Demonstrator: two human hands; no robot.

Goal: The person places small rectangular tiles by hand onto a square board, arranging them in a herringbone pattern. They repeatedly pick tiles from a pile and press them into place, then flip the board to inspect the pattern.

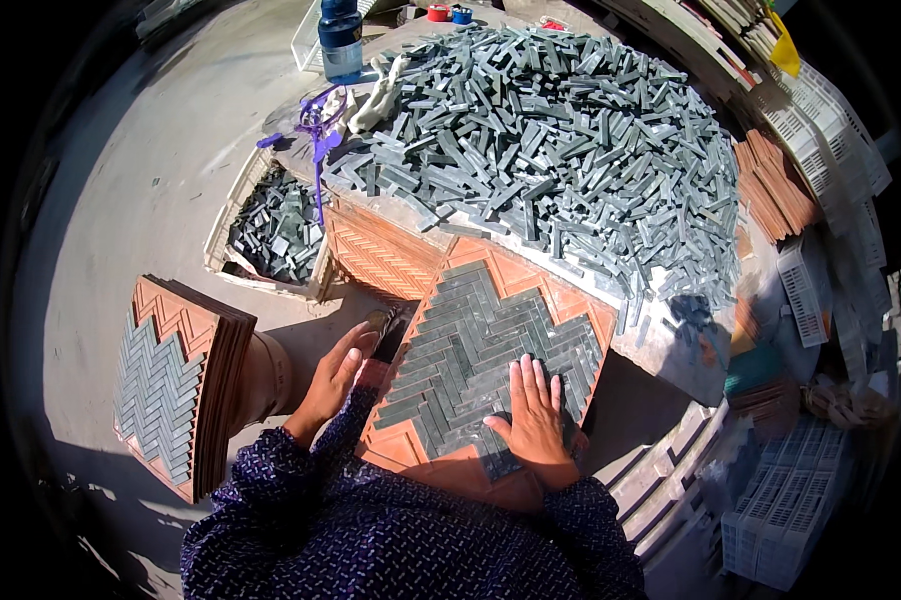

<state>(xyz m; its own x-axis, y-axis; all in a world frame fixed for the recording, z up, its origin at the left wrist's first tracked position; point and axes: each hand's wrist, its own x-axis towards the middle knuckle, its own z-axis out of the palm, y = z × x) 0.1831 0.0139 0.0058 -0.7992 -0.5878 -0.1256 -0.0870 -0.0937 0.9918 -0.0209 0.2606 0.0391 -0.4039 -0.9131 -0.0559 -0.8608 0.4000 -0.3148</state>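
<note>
In front of me lies an orange herringbone mould tray (396, 446), its grooves largely filled with grey-green stone strips (471, 335) in a zigzag pattern. Bare orange grooves show along its far and near ends. My right hand (539, 418) rests flat on the strips at the tray's right side, fingers stretched out, holding nothing. Just off the tray's left edge is my left hand (333, 382), its fingers extended and nothing visible in it. A small dark object (381, 320) sits by its fingertips, too shaded to make out.
Beyond the tray spreads a big heap of loose stone strips (571, 140). A stack of trays (206, 350) topped with laid strips stands at left, near a crate (216, 240) of stone pieces. A blue bottle (342, 45) is at the back; white plastic baskets (786, 500) line the right.
</note>
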